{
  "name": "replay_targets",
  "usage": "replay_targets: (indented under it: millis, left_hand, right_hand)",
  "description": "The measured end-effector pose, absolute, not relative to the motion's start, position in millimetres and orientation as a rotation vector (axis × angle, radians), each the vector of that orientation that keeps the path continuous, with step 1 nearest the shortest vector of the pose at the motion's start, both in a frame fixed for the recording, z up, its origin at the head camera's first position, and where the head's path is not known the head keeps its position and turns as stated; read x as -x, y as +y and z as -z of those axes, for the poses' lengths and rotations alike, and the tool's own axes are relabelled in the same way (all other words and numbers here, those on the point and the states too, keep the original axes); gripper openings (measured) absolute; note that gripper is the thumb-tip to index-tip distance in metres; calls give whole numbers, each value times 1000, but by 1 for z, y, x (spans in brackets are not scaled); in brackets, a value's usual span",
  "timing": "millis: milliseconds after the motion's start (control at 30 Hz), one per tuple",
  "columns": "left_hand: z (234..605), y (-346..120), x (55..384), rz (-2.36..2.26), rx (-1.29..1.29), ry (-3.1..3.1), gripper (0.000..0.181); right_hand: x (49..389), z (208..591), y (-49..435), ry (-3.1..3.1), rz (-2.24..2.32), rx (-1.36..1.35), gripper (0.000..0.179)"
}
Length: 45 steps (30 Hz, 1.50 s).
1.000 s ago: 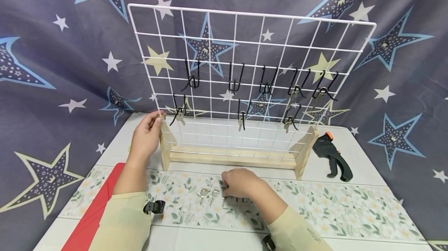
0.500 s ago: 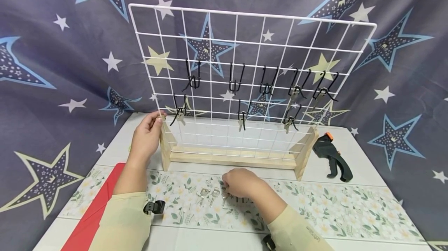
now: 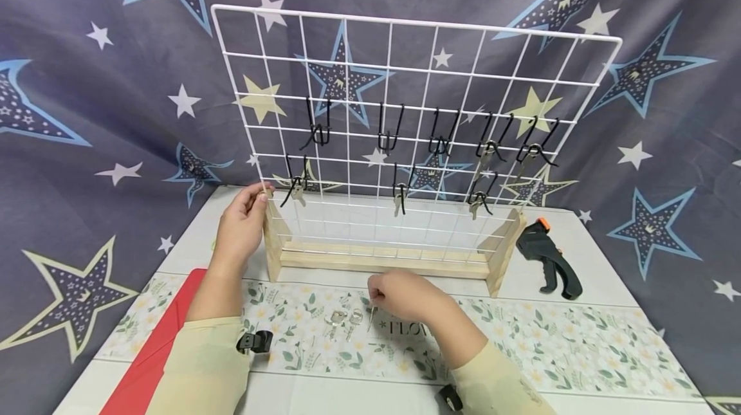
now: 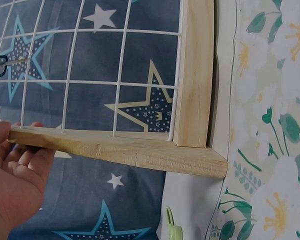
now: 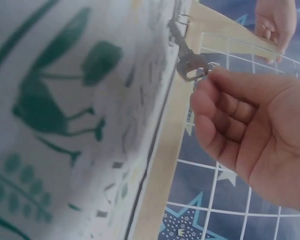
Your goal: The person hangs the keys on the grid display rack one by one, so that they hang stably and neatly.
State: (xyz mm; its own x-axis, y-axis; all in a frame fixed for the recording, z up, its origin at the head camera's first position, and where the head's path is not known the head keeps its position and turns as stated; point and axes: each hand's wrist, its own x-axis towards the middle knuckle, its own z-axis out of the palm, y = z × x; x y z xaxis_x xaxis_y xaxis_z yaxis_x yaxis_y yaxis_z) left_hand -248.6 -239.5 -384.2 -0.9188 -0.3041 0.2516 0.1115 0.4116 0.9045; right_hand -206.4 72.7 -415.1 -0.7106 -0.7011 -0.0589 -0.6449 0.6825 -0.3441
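My left hand (image 3: 240, 222) holds the upper end of the wooden side piece (image 4: 135, 154) of a stand that carries a white wire grid (image 3: 413, 67). In the right wrist view, thumb and forefinger of my right hand (image 5: 250, 115) pinch the small ring of a silver key (image 5: 182, 52). The key hangs just above the flowered cloth strip (image 3: 312, 354), and whether its tip touches cannot be told. Two more keys with rings (image 3: 356, 320) lie left of that hand. Black hooks (image 3: 389, 135) hang in two rows on the grid, some bearing keys (image 3: 298, 193).
A black clamp with an orange tip (image 3: 550, 260) lies right of the stand. At the left is a red flat item (image 3: 156, 344), partly under my left arm. Behind the table hangs a dark star-patterned curtain (image 3: 87, 190). A green clip (image 4: 173, 227) shows near the stand.
My right hand has picked up the rightmost key by its ring and raised it slightly, uncovering more of the cloth's lettering. The left hand stays put.
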Motion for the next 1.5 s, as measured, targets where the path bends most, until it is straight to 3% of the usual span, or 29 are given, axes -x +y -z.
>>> replay_targets:
  millis: [600, 1500]
  left_hand:
    - [385, -240, 249, 1521, -165, -2293, 37]
    - [384, -239, 247, 1528, -148, -2279, 38]
  right_hand:
    - [204, 388, 98, 2857, 873, 1085, 5]
    - [178, 331, 134, 2718, 1667, 928, 3]
